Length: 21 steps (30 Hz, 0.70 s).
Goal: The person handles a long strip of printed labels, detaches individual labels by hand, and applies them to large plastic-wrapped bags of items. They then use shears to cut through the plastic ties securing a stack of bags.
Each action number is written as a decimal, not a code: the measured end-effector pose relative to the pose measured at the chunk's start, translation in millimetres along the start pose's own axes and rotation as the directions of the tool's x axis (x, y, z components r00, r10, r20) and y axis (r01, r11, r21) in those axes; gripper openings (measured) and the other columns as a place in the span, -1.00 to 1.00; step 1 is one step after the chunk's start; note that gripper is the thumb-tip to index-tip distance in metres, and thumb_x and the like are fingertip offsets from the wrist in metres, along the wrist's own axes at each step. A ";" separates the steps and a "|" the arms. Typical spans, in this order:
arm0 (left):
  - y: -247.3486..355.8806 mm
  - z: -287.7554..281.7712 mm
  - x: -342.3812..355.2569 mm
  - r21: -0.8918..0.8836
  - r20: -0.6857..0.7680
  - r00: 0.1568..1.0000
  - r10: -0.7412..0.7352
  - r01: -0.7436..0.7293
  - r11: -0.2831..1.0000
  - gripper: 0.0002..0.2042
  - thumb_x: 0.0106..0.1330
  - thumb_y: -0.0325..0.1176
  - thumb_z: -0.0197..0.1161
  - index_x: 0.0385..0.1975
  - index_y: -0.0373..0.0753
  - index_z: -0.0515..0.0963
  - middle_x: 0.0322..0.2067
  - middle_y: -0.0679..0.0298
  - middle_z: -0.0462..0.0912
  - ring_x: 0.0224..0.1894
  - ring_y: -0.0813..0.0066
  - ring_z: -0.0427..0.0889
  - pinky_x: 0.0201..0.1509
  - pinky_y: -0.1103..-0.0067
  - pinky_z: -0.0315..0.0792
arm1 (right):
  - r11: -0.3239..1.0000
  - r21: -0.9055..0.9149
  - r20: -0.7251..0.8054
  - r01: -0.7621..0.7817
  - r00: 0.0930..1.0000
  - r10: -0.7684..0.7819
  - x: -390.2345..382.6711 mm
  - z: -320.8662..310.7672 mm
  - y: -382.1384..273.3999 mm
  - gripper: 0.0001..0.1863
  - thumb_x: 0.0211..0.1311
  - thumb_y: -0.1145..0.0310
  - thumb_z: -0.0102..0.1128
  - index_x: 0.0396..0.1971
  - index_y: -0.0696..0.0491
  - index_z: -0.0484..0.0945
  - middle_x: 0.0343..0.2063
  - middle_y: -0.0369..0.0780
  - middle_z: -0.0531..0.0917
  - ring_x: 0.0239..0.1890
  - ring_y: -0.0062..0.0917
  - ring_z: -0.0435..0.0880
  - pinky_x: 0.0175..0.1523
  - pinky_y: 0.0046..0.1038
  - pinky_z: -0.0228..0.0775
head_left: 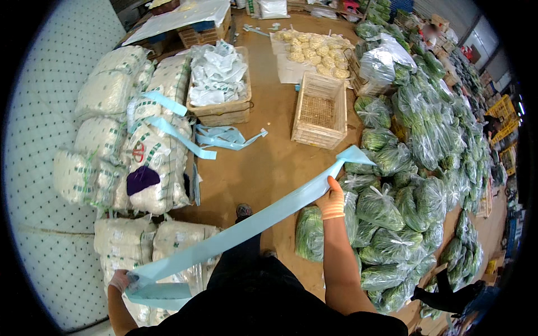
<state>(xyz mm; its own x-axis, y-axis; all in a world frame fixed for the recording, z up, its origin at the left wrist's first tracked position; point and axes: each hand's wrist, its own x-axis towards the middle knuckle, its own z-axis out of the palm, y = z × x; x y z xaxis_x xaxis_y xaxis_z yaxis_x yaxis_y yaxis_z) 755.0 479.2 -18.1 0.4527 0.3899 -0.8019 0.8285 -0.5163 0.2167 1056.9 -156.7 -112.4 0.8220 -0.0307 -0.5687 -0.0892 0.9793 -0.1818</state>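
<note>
A long light-blue plastic strip [235,229] stretches diagonally across in front of me. My left hand [119,281], in a pale glove, grips its lower end at bottom left, where the strip folds back above white bales [124,235]. My right hand [332,197], in a light glove with a peach cuff, is closed on the strip near its upper end, which bends over beside bagged green vegetables [381,207]. More blue strips [179,134] lie across the stacked bales at left and on the brown floor beside them.
Ahead stand an empty plastic crate [319,112] and a bin [218,112] of crumpled bags. Pale bundles [314,50] lie on a sheet behind. Piled vegetable bags line the right. A co-worker [430,35] is at upper right; a dark-clothed figure [459,302] shows at lower right.
</note>
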 end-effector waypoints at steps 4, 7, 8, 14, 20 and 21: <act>17.6 -24.9 43.4 0.295 -0.057 0.998 -0.012 0.028 0.955 -0.69 0.01 -0.22 0.17 -0.34 -0.33 0.51 -0.40 0.23 0.58 -0.37 0.44 0.53 -0.28 0.60 0.40 | 0.991 -0.083 0.159 0.109 0.983 -0.095 62.9 0.1 -24.2 -0.58 -0.08 0.56 0.00 -0.10 0.12 0.35 -0.14 -0.19 0.46 -0.09 -0.29 0.39 0.10 -0.22 0.15; 20.3 -54.0 101.9 0.427 -0.079 0.995 -0.067 0.094 0.899 -0.64 0.03 -0.13 0.15 -0.29 -0.29 0.52 -0.32 0.25 0.58 -0.28 0.41 0.52 -0.18 0.59 0.38 | 0.951 -0.185 0.200 0.247 0.957 -0.210 87.1 29.5 -44.4 -0.60 -0.08 0.59 -0.01 -0.13 0.12 0.37 -0.20 -0.22 0.48 -0.15 -0.31 0.42 0.05 -0.24 0.22; 35.3 -62.7 121.6 0.337 0.070 0.988 -0.140 0.109 0.935 -0.66 0.16 -0.16 0.01 -0.20 -0.25 0.48 -0.24 0.21 0.55 -0.20 0.37 0.50 -0.10 0.57 0.35 | 0.959 -0.130 0.091 0.251 0.966 -0.240 94.0 35.2 -57.6 -0.62 -0.09 0.60 -0.01 -0.15 0.12 0.39 -0.21 -0.23 0.48 -0.16 -0.31 0.42 0.05 -0.23 0.22; -5.4 -137.5 229.9 0.871 0.084 0.991 0.106 -0.125 0.476 -0.70 0.18 -0.37 -0.14 -0.10 -0.17 0.39 -0.12 0.27 0.47 -0.04 0.46 0.38 -0.05 0.57 0.30 | 0.879 -0.235 0.194 0.414 0.907 -0.375 127.4 110.2 -74.9 -0.51 -0.12 0.65 -0.06 -0.05 0.13 0.28 -0.16 -0.19 0.44 -0.09 -0.29 0.39 0.10 -0.26 0.18; 89.6 -158.4 240.7 0.877 -0.012 0.994 0.105 -0.040 0.479 -0.72 0.18 -0.32 -0.13 -0.17 -0.18 0.44 -0.17 0.22 0.48 -0.07 0.41 0.40 -0.05 0.53 0.31 | 0.793 -0.303 0.142 0.529 0.847 -0.512 158.7 134.0 -126.8 -0.53 -0.08 0.65 -0.08 -0.04 0.18 0.28 -0.18 -0.15 0.44 -0.16 -0.33 0.41 0.03 -0.34 0.22; 100.9 -160.7 237.2 0.885 -0.031 0.993 0.117 -0.027 0.464 -0.73 0.18 -0.31 -0.13 -0.18 -0.18 0.44 -0.17 0.21 0.48 -0.07 0.40 0.41 -0.05 0.52 0.31 | 0.783 -0.323 0.111 0.532 0.843 -0.526 169.5 139.5 -130.1 -0.52 -0.08 0.65 -0.04 -0.03 0.21 0.28 -0.19 -0.13 0.45 -0.20 -0.35 0.42 -0.02 -0.37 0.25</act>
<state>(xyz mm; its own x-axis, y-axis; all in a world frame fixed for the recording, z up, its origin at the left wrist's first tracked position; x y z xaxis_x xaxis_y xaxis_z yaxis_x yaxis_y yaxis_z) 999.0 642.1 -97.0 0.5566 0.3507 -0.7531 0.0809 -0.9251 -0.3710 1286.3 -261.3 -73.2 0.8025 -0.5190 -0.2943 0.1856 0.6859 -0.7036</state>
